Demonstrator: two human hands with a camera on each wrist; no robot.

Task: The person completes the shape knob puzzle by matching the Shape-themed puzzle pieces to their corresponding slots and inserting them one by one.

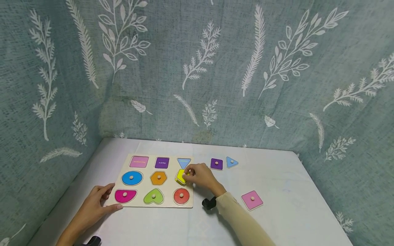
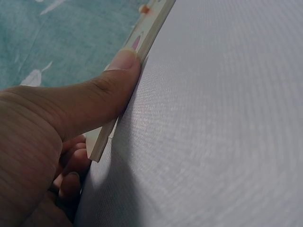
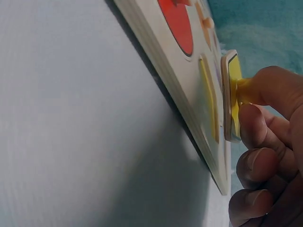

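Note:
My right hand [image 1: 201,177] pinches the knob of a yellow many-sided puzzle piece [image 1: 181,175]. In the right wrist view the piece [image 3: 232,99] stands tilted a little off the board, over a yellow recess [image 3: 209,101]. My left hand [image 1: 93,205] holds the near-left corner of the wooden puzzle board [image 1: 140,205], the thumb along its front edge and the fingers at its left side. Seated in the board are a blue oval [image 1: 132,182], an orange hexagon [image 1: 155,181], a magenta half-circle [image 1: 129,198], a green heart [image 1: 149,199] and a red circle [image 1: 177,199].
Bare printed recesses for a pink rectangle [image 1: 139,161], a purple square [image 1: 161,163] and a blue triangle [image 1: 183,162] line the board's far row. Right of the board lie a purple square piece [image 1: 213,166], a blue triangle piece [image 1: 231,165] and a pink piece [image 1: 253,204].

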